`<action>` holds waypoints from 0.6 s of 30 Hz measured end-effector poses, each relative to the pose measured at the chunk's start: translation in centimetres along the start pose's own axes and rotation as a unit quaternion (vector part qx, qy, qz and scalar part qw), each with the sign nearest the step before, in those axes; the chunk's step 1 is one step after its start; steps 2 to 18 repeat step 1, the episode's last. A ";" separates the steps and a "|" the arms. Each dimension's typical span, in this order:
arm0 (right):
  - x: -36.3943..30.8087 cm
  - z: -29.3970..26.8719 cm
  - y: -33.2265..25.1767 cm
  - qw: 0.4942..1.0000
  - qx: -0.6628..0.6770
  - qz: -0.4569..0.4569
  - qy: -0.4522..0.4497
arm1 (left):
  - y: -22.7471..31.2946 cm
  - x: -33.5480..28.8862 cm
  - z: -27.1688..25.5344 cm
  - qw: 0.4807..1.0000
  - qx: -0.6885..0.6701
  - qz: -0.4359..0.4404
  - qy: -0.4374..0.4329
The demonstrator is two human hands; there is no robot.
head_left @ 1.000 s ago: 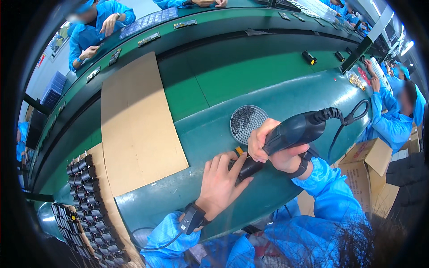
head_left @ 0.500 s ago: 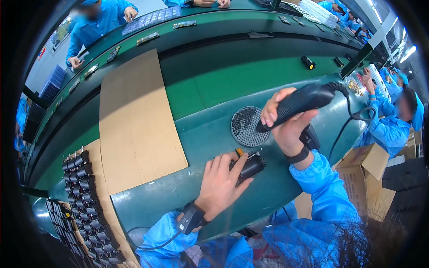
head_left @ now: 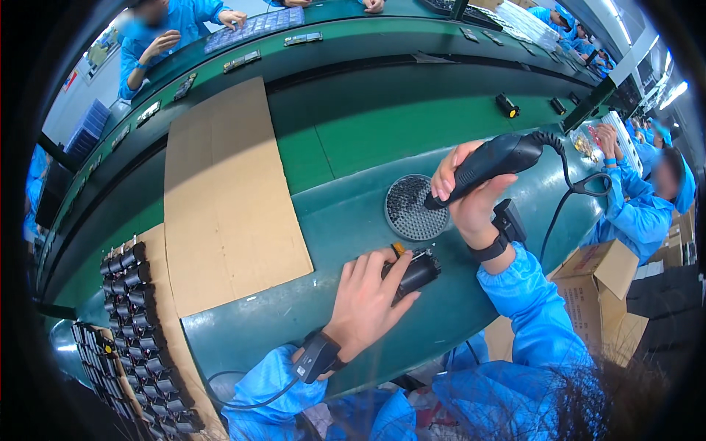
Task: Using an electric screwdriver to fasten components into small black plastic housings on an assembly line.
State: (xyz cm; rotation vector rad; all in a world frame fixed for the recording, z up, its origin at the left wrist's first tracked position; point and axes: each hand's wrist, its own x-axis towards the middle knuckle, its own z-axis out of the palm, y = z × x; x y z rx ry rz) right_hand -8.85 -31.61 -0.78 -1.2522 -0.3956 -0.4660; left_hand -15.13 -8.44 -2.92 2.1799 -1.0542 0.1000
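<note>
My right hand (head_left: 474,213) is wrapped round a black corded electric screwdriver (head_left: 496,162), held slanting down to the left. Its tip points at a round grey dish (head_left: 421,226) full of small holes, with dark small pieces, apparently screws, mostly on its far left part. Whether the tip touches the dish I cannot tell. Below the dish, my left hand (head_left: 364,301) has thumb and fingers closed round a black cylindrical housing (head_left: 416,278) lying on the green bench. A small orange tab (head_left: 398,248) and pale wires show at the housing's far end. My fingers hide part of it.
A cardboard sheet (head_left: 224,191) lies left of my hands. Rows of black cylindrical parts (head_left: 140,316) stand at the left edge. A green conveyor (head_left: 382,110) runs behind, carrying black parts (head_left: 507,105). An open carton (head_left: 599,294) and a co-worker (head_left: 632,195) are at the right.
My hands hold the same things in nearly the same places, with the view shifted slightly. Across the conveyor, a co-worker at the upper left has raised one hand.
</note>
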 end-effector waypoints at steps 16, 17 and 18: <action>-0.1 -0.1 0.0 1.000 -0.009 0.004 -0.016 | 0.0 0.0 0.0 1.000 -0.002 0.000 0.000; -0.1 -0.1 0.0 1.000 -0.009 0.004 -0.016 | 0.0 0.0 0.0 1.000 -0.002 0.000 0.000; -0.1 -0.1 0.0 1.000 -0.009 0.004 -0.016 | 0.0 0.0 0.0 1.000 -0.002 0.000 0.000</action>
